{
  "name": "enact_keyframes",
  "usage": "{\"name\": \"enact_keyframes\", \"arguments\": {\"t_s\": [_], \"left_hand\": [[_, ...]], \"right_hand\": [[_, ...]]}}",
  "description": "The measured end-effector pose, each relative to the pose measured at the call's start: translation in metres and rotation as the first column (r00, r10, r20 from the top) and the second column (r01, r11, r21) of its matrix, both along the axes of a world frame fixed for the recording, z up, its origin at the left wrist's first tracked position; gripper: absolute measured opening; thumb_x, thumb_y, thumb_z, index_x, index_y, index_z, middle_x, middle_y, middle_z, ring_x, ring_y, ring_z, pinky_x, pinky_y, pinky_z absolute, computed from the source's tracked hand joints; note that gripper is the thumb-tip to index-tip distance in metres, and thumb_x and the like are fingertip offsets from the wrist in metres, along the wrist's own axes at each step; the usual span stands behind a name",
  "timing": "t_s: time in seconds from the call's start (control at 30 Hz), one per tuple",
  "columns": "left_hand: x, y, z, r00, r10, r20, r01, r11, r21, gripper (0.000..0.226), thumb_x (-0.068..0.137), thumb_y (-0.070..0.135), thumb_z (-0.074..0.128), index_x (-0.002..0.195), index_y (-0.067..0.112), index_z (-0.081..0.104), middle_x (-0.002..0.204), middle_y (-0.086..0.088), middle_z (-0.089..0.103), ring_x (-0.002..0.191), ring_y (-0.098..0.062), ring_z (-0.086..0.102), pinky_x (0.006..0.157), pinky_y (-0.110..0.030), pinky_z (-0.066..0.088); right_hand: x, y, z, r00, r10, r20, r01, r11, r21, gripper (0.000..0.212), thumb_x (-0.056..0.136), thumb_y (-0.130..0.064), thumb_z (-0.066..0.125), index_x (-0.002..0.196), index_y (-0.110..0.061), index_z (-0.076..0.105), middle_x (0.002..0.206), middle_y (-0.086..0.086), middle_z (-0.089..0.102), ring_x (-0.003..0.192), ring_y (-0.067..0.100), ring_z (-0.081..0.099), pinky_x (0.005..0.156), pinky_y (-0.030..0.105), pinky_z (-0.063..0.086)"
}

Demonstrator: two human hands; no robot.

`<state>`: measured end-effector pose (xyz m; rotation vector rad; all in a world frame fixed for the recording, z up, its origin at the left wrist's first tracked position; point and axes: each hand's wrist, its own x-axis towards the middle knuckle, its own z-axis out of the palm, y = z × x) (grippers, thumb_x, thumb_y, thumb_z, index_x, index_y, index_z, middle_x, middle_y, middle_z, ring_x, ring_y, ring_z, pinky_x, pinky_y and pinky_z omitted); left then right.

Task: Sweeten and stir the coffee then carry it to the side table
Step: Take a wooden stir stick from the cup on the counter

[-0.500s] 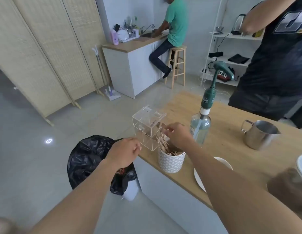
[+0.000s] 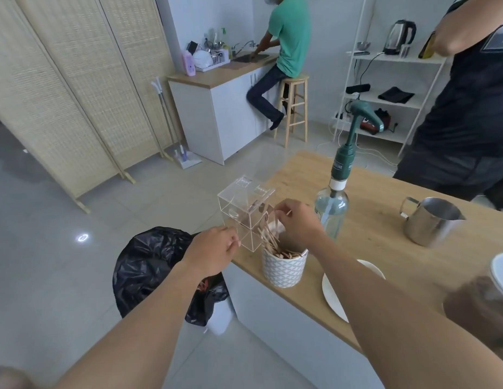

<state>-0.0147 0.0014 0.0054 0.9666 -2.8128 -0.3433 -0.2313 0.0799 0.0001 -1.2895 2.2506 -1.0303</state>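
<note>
In the head view, we see our right hand [image 2: 296, 223] above the white patterned ceramic cup [image 2: 284, 269] that is full of thin wooden stir sticks [image 2: 270, 240]. Its fingers are closed in a pinch, and one stick tip shows beside the fingertips, so we judge that it holds a single stick. Our left hand [image 2: 213, 249] is loosely curled in the air just beside the clear acrylic box [image 2: 241, 203], over the black plastic bin bag [image 2: 149, 265]; something thin seems to be between its fingers, but we cannot tell what.

The coffee itself is not clear to us: only a blurred brown shape [image 2: 480, 307] at the right edge of the light wooden counter [image 2: 379, 240] may be the cup. A steel milk jug [image 2: 430, 220] and a glass bottle with a green pump [image 2: 333, 211] stand further back.

We judge that the step in hand is taking a stirrer. The next move calls for lifting one stick free without pulling out the others, then bringing it to the coffee.
</note>
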Motion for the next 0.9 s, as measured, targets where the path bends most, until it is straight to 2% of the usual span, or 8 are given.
{"name": "enact_keyframes", "arguments": {"t_s": [0.13,0.2,0.37,0.47,0.57,0.67,0.77,0.9], "left_hand": [[-0.011,0.004,0.012,0.998,-0.052,-0.036,0.051,0.998,-0.044,0.02,0.097,0.026,0.047,0.096,0.018,0.066,0.091,0.005,0.066,0.08,-0.016,0.061,0.067,-0.031,0.049],[-0.018,0.005,0.02,0.996,-0.085,-0.039,0.083,0.994,-0.072,0.019,0.097,0.026,0.048,0.095,0.019,0.066,0.092,0.005,0.068,0.083,-0.017,0.064,0.071,-0.034,0.051],[-0.04,0.015,0.043,0.985,-0.146,-0.09,0.134,0.982,-0.133,0.019,0.096,0.027,0.047,0.095,0.019,0.064,0.092,0.004,0.068,0.082,-0.017,0.064,0.07,-0.035,0.051],[-0.055,0.025,0.055,0.975,-0.188,-0.123,0.169,0.974,-0.149,0.019,0.095,0.027,0.047,0.093,0.019,0.064,0.09,0.004,0.067,0.08,-0.017,0.061,0.071,-0.036,0.049],[-0.071,0.037,0.062,0.964,-0.225,-0.139,0.202,0.966,-0.164,0.02,0.095,0.027,0.047,0.09,0.017,0.063,0.088,0.003,0.065,0.081,-0.019,0.06,0.075,-0.038,0.049],[-0.085,0.053,0.066,0.948,-0.279,-0.153,0.254,0.953,-0.167,0.019,0.095,0.026,0.047,0.091,0.016,0.063,0.09,0.003,0.066,0.084,-0.017,0.06,0.076,-0.038,0.05],[-0.099,0.069,0.067,0.923,-0.342,-0.178,0.308,0.932,-0.192,0.017,0.095,0.025,0.049,0.092,0.017,0.064,0.095,0.004,0.066,0.09,-0.016,0.059,0.082,-0.035,0.046],[-0.113,0.089,0.063,0.905,-0.382,-0.186,0.344,0.916,-0.206,0.016,0.095,0.025,0.049,0.095,0.018,0.063,0.097,0.003,0.065,0.095,-0.018,0.057,0.086,-0.037,0.044]], "right_hand": [[-0.002,0.021,0.008,0.999,-0.028,0.035,0.029,0.999,-0.038,0.005,0.096,-0.021,0.057,0.097,-0.023,0.061,0.091,-0.007,0.066,0.083,0.014,0.062,0.069,0.027,0.048],[-0.003,0.035,0.014,0.998,-0.054,0.044,0.057,0.996,-0.074,0.005,0.096,-0.02,0.056,0.099,-0.022,0.059,0.094,-0.004,0.067,0.084,0.016,0.062,0.072,0.027,0.048],[-0.008,0.069,0.035,0.983,-0.163,0.09,0.177,0.967,-0.185,0.004,0.096,-0.021,0.056,0.098,-0.019,0.058,0.095,-0.001,0.065,0.081,0.02,0.064,0.065,0.025,0.045],[-0.017,0.09,0.049,0.96,-0.248,0.128,0.27,0.943,-0.197,0.01,0.098,-0.025,0.05,0.104,-0.019,0.056,0.098,0.0,0.067,0.08,0.019,0.064,0.06,0.026,0.043],[-0.029,0.11,0.06,0.923,-0.338,0.184,0.373,0.903,-0.212,0.008,0.101,-0.025,0.044,0.102,-0.02,0.05,0.088,-0.005,0.069,0.074,0.01,0.066,0.051,0.024,0.045],[-0.04,0.132,0.066,0.879,-0.398,0.262,0.456,0.863,-0.218,0.009,0.102,-0.024,0.043,0.105,-0.018,0.049,0.087,-0.005,0.071,0.075,0.005,0.066,0.053,0.023,0.047],[-0.051,0.155,0.072,0.833,-0.447,0.325,0.529,0.815,-0.235,0.01,0.102,-0.019,0.043,0.109,-0.014,0.049,0.087,-0.001,0.072,0.075,0.011,0.069,0.058,0.027,0.053],[-0.058,0.184,0.074,0.799,-0.472,0.372,0.578,0.774,-0.259,0.005,0.1,-0.011,0.044,0.103,-0.012,0.048,0.082,0.004,0.07,0.07,0.016,0.067,0.067,0.033,0.057]]}}
